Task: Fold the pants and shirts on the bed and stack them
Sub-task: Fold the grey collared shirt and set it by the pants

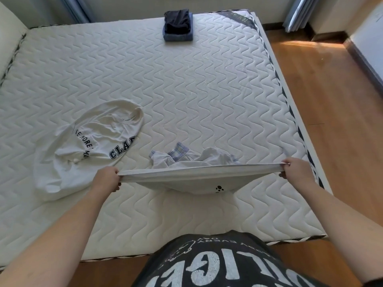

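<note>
A grey shirt (186,182) with a small black paw print hangs stretched taut between the left hand (108,179) and right hand (295,168), each pinching one end, above the mattress's near edge. One white lettered shirt (83,150) lies crumpled near the left edge, and one folded dark stack (177,25) sits at the far edge. The quilted white mattress (186,90) stands on a wooden floor (335,121).

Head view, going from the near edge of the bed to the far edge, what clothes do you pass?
Grey shirt stretched between the left hand and right hand → crumpled plaid garment just beyond it → folded dark stack at the far edge of the mattress.
</note>
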`<action>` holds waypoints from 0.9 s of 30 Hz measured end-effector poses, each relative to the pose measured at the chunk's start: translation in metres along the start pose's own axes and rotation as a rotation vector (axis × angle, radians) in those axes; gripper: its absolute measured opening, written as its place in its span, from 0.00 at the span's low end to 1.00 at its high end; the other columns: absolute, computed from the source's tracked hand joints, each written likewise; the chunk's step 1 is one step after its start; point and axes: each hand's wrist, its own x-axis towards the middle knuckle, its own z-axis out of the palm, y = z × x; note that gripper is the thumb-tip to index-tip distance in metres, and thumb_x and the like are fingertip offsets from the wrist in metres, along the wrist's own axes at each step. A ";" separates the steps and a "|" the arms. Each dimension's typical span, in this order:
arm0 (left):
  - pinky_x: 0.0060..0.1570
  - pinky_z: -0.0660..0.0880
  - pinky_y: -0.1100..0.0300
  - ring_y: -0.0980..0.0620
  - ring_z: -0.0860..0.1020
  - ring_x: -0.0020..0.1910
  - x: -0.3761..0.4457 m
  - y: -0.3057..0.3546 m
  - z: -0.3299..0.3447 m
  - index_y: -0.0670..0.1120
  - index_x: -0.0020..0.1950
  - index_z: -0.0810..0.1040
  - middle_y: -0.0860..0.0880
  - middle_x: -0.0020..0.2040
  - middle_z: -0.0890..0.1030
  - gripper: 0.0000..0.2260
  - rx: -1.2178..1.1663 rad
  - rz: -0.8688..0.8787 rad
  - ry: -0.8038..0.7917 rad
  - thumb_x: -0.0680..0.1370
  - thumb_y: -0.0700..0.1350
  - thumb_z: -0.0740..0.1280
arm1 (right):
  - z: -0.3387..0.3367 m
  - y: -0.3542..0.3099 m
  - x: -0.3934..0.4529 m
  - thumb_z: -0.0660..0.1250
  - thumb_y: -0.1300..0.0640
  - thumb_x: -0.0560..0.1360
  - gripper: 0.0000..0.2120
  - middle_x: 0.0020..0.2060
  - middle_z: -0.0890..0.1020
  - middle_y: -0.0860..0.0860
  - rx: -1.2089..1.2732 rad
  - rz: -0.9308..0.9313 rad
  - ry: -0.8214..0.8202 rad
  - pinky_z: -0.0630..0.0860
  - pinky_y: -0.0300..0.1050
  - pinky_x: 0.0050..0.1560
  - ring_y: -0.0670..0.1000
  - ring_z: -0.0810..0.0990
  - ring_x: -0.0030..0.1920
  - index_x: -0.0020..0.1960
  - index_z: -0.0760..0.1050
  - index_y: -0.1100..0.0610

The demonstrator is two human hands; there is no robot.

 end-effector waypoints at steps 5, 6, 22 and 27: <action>0.30 0.80 0.58 0.53 0.78 0.20 0.007 0.003 0.000 0.34 0.45 0.81 0.42 0.30 0.80 0.03 -0.149 -0.057 -0.120 0.77 0.33 0.68 | 0.003 0.010 0.003 0.60 0.68 0.78 0.13 0.41 0.84 0.58 0.144 0.062 -0.082 0.79 0.34 0.36 0.56 0.84 0.36 0.50 0.82 0.60; 0.30 0.80 0.60 0.53 0.78 0.21 0.007 0.001 0.001 0.33 0.46 0.81 0.41 0.32 0.80 0.03 -0.180 -0.049 -0.127 0.77 0.32 0.68 | 0.004 0.011 0.003 0.59 0.70 0.78 0.13 0.44 0.83 0.60 0.226 0.092 -0.103 0.79 0.34 0.38 0.57 0.84 0.39 0.53 0.82 0.62; 0.48 0.73 0.63 0.50 0.75 0.43 -0.033 -0.028 0.075 0.39 0.56 0.82 0.42 0.46 0.80 0.12 -0.641 -0.104 -0.276 0.76 0.29 0.66 | 0.042 0.036 -0.046 0.66 0.72 0.76 0.19 0.49 0.76 0.63 0.716 0.609 -0.252 0.78 0.35 0.28 0.57 0.76 0.43 0.66 0.69 0.72; 0.44 0.74 0.63 0.52 0.76 0.44 -0.029 -0.031 0.082 0.41 0.54 0.82 0.43 0.50 0.79 0.07 -0.759 -0.247 -0.345 0.81 0.39 0.65 | 0.061 0.045 -0.064 0.66 0.68 0.78 0.14 0.45 0.79 0.60 0.440 0.790 -0.430 0.76 0.35 0.26 0.51 0.75 0.37 0.62 0.72 0.72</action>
